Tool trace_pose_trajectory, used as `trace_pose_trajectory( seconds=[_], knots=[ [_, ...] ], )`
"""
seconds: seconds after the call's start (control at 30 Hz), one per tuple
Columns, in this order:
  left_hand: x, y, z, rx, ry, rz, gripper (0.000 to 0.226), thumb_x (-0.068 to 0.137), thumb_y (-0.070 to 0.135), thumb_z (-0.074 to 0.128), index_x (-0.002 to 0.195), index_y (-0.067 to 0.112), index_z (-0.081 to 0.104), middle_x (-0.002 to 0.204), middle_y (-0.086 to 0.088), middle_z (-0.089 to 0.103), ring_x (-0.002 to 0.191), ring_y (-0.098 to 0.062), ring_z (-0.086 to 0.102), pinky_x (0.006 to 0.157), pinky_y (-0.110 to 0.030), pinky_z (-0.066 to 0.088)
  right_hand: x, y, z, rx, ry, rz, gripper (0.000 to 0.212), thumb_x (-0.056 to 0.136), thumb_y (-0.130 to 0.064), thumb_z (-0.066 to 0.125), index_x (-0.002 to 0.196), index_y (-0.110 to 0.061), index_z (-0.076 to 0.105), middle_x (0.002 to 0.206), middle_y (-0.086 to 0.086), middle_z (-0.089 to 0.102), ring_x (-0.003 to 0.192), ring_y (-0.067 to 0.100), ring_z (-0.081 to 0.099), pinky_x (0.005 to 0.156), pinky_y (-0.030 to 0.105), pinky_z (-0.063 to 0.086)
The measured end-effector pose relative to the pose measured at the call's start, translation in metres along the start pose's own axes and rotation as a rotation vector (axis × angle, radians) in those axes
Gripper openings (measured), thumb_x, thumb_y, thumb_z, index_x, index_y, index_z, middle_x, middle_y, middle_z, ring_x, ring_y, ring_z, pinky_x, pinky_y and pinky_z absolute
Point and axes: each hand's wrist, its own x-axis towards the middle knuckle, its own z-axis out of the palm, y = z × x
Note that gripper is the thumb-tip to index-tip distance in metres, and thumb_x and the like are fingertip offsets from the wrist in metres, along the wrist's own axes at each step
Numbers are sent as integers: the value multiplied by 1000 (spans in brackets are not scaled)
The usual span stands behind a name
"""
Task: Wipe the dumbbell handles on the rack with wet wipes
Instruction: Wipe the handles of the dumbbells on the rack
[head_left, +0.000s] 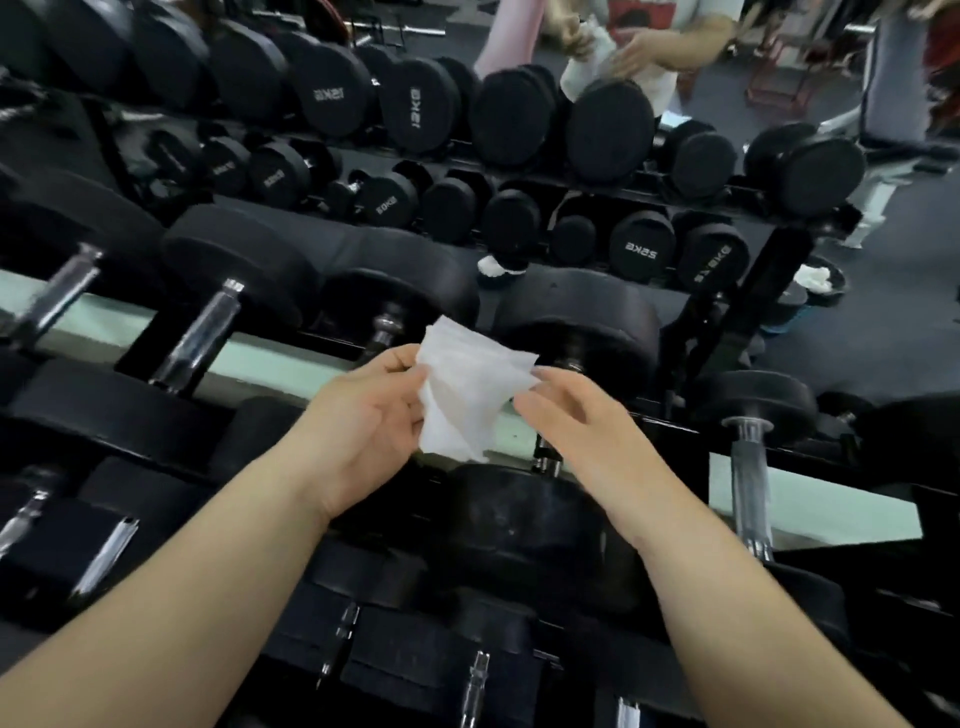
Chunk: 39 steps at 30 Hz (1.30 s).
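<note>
Pinching a white wipe between thumb and curled fingers, my left hand has it by the left edge. The sheet is thin, soft and half see-through. It is folded over itself in creased layers, with two pointed corners on top and a loose tail hanging below. My right hand sits at the wipe's right edge with its fingers nearly straight and the fingertips against the cloth. Whether they nip it, I cannot tell from this angle. I count one wipe and two hands, both forearms bare.

The wipe hangs in the air above the rack and touches no metal. Just beyond the left fingers, a short chrome handle runs into a round, matte black head. Left of the grip lie two more handles, smooth bright cylinders slanting between thick black discs. Right of the grip stands one right handle, chrome, with a ringed collar at its top. Directly under the grip sits a broad head, the under head, a dull black disc with faint pale scuffs.
</note>
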Motion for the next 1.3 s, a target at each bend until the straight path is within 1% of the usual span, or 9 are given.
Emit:
trace_pose_trajectory(
  seconds=[0.17,0.33,0.53,0.77,0.83,0.93,1.13,1.2,1.3],
  knots=[
    [-17,26,-32,51,15,53,22,92,6,37,86,12,58,75,-1,63,73,-15,55,72,-28,41,24,-22,61,90,-162,66,28,82,-21,61,109,-17,60,107,-1,67,100,14,63,93,32,48],
    [-14,50,-97,431,109,168,17,88,16,55,87,33,54,90,9,63,88,-9,60,78,-22,47,42,-29,127,187,96,32,15,85,-8,56,81,-19,64,81,-2,67,76,13,63,72,23,51],
    [-3,57,-145,674,76,207,41,81,2,61,84,39,42,88,14,60,80,3,55,56,3,40,57,-35,169,61,173,92,10,84,-9,58,85,-17,63,85,0,67,79,14,63,72,25,51],
    [3,32,-166,951,-59,369,28,87,19,56,92,43,44,96,32,40,96,9,40,79,8,25,78,-12,153,-45,563,271,21,85,-5,47,97,-14,62,79,0,61,77,18,59,69,27,48],
    [4,25,-170,1062,-57,415,10,88,23,53,97,25,57,98,26,41,95,9,38,82,9,21,83,-4,148,-55,544,328,24,87,-5,45,106,-10,58,90,6,62,87,23,60,74,30,49],
    [9,19,-173,1210,-6,629,26,83,28,46,85,10,65,90,3,56,88,-2,42,87,-3,24,96,-5,145,-91,483,267,20,88,-7,45,98,-18,57,95,6,64,92,22,60,76,28,48],
    [12,16,-177,1118,-37,612,7,80,32,45,84,31,51,84,18,47,84,2,43,84,2,28,122,-22,134,49,113,164,28,88,-6,44,92,-26,63,85,-3,68,80,11,65,67,22,52],
    [11,15,-177,1094,-29,601,12,80,33,46,84,28,56,84,18,48,85,4,44,84,2,29,129,-22,133,91,112,185,28,89,-6,44,90,-24,65,79,-2,69,73,12,66,63,23,53],
    [12,14,-178,1099,-15,602,9,80,35,45,85,32,52,83,20,50,85,4,44,85,1,31,144,-8,142,-314,259,205,21,85,-8,49,102,-5,61,90,14,66,83,19,58,66,27,45]
  ],
)
